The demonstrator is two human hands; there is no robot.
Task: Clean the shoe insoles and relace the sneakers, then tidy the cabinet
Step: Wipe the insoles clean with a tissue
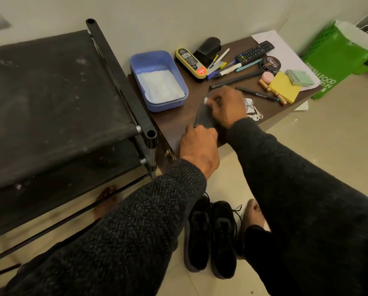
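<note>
A dark shoe insole [202,116] lies on the brown table [172,122]. My left hand [199,146] grips its near end at the table's edge. My right hand [227,107] sits over the far part of the insole and pinches a small white wipe [206,101] against it. A blue plastic tub [157,80] with white wet tissue inside stands just left of the insole. Two black sneakers [211,236] with loose laces rest side by side on the floor below, between my bare feet.
A black fabric shoe rack [50,99] fills the left. On the table lie a shoe brush [190,63], a polish tin [270,64], a remote [254,51], pens, yellow and green sponges and keys [253,112]. A green bag [337,58] stands at the right.
</note>
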